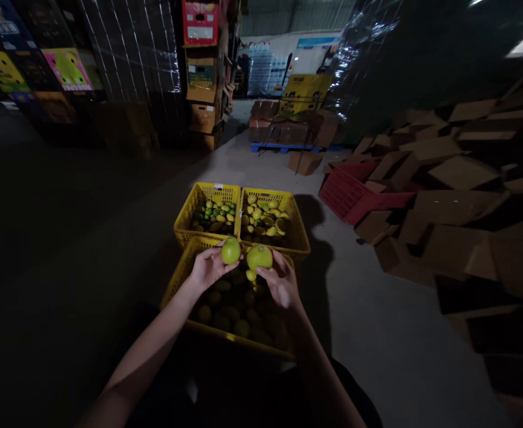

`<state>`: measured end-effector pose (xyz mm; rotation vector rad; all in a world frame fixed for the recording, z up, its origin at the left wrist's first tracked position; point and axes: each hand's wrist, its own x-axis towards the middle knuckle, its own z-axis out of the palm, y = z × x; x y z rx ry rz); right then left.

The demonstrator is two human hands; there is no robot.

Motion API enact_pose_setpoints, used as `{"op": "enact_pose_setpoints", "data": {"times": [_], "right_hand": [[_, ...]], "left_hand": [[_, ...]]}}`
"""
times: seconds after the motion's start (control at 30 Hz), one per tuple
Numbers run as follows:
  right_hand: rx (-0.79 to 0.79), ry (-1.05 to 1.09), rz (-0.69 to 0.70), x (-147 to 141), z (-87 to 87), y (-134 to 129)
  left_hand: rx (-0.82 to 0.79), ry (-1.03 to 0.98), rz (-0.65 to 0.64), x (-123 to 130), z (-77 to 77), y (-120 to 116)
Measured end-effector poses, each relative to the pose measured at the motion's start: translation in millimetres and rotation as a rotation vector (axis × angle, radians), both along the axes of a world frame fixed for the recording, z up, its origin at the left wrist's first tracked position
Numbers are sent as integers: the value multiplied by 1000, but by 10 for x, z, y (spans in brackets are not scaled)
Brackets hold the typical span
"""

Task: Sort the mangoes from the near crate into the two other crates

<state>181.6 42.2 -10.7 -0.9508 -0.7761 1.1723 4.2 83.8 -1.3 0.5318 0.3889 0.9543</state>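
Note:
My left hand grips a round yellow-green fruit. A larger yellow-green fruit is held in my right hand, close beside the first one. A small yellow fruit shows just under the larger fruit; whether my fingers touch it is unclear. Both hands are above the near yellow crate, where several fruits lie in shadow. Beyond it stand two more yellow crates: the left one holds green and yellow fruits, the right one mostly yellow fruits.
A red crate lies tilted against a large heap of cardboard boxes at the right. Stacked cartons rise behind the crates. A blue pallet bears wrapped goods farther back.

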Motion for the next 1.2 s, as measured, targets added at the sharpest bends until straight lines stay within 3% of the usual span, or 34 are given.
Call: {"op": "enact_pose_setpoints", "data": {"times": [0.37, 0.67, 0.87, 1.2], "right_hand": [[1, -158, 24, -5, 21, -21], [44, -267, 70, -30, -20, -33], [69, -283, 96, -56, -65, -38], [47, -198, 53, -72, 6, -37]], "left_hand": [[-100, 46, 65, 43, 40, -5], [77, 92, 68, 26, 23, -46], [102, 102, 92, 32, 2, -29], [-63, 88, 115, 30, 38, -15]]}}
